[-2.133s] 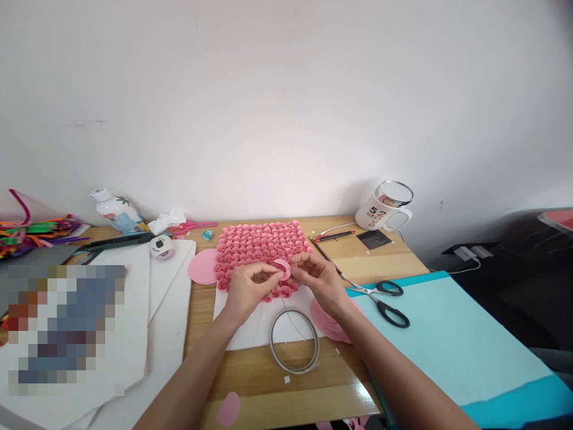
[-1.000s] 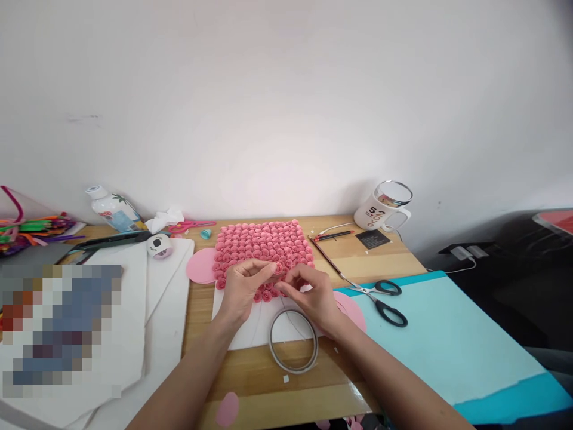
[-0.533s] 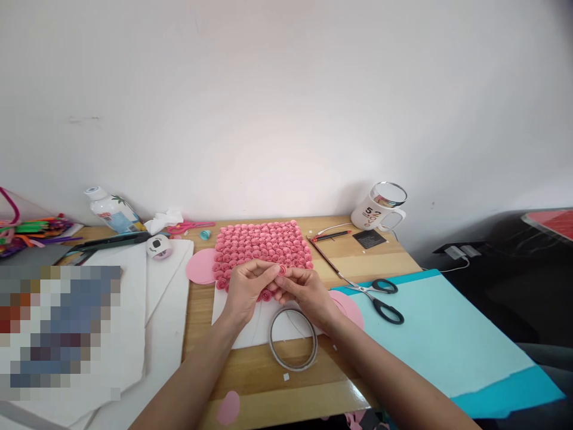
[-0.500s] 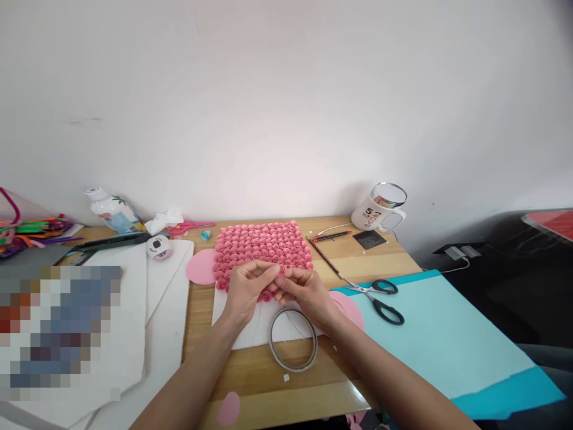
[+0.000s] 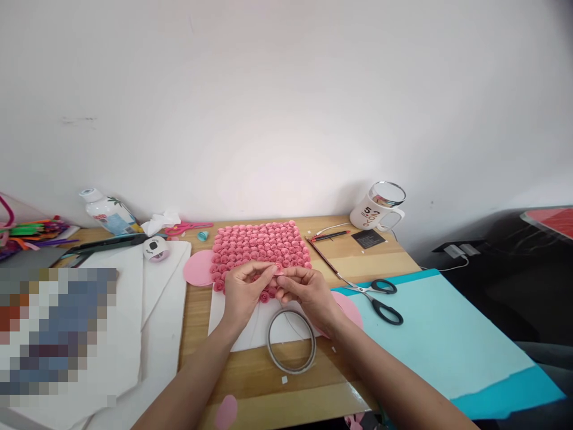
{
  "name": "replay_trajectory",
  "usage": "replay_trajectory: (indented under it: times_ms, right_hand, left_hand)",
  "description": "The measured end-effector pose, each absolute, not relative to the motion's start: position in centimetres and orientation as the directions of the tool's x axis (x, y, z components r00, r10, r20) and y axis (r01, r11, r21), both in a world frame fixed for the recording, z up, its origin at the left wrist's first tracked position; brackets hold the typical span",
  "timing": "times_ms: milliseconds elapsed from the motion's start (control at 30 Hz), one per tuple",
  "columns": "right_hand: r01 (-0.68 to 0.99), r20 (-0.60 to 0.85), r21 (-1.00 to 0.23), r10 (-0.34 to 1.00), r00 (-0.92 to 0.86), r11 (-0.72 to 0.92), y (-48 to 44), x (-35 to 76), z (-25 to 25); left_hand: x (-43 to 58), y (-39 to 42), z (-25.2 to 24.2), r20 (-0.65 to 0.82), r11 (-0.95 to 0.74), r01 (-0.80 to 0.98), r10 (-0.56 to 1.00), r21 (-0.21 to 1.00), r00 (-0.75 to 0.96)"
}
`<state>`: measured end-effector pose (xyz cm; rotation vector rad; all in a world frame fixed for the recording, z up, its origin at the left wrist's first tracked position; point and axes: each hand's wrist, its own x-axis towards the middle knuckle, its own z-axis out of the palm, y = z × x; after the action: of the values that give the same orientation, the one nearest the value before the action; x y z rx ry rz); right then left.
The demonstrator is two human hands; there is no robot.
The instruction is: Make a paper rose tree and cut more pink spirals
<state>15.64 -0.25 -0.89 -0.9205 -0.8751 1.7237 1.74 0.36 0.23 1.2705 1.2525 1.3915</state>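
Note:
Between the fingertips of both hands is a small pink paper rose (image 5: 278, 269), pinched from either side. My left hand (image 5: 248, 291) is closed on its left edge, and my right hand (image 5: 307, 292) grips it from the right. Behind and below them lies a white board (image 5: 224, 322) carrying rows of pink paper roses (image 5: 257, 242); my hands cover part of its lower rows. A roll of tape (image 5: 269, 346) lies on the board's front edge, just below my hands. Pink paper circles (image 5: 199, 268) lie left of the board, and more pink circles (image 5: 349, 310) sit beside my right wrist.
Black-handled scissors (image 5: 380, 298) rest on a blue sheet (image 5: 439, 334) at the right. A white mug (image 5: 369, 212) and a pencil (image 5: 330, 235) are near the wall. White boards (image 5: 165, 310), a bottle (image 5: 111, 212) and pink scissors (image 5: 188, 227) are at the left.
The camera view has shifted slightly. My fingers have turned the paper rose a little, and both hands still hold it in nearly the same place.

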Motion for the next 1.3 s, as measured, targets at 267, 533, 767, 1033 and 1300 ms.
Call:
replay_trajectory:
  times_ms: [267,533,767,1033,1300]
  right_hand:
    - [-0.38,-0.202,-0.884,0.956,-0.212,-0.271,-0.17,15.73,-0.68]
    - [-0.347,-0.178,-0.908,0.966,-0.187,-0.235,-0.31,15.68,-0.68]
    - [-0.279,-0.174,-0.94,0.979,-0.107,-0.198,-0.38,15.4,-0.53]
    - [-0.271,-0.148,-0.946,0.98,-0.13,-0.179,-0.34,15.45,-0.45]
    - [-0.251,-0.153,-0.95,0.978,-0.138,-0.184,-0.24,15.82,-0.45]
  left_hand:
    - [1.86,0.29,0.18,0.181,-0.174,0.072,0.976,0.982,-0.118]
    - [1.94,0.17,0.55,0.231,-0.213,0.152,0.966,0.965,-0.115]
    - [2.15,-0.06,0.49,0.427,-0.395,0.297,0.903,0.87,-0.051]
    - [1.94,0.1,0.01,0.564,-0.525,0.382,0.826,0.761,0.012]
    - [1.85,0.18,0.01,0.608,-0.576,0.4,0.792,0.713,0.056]
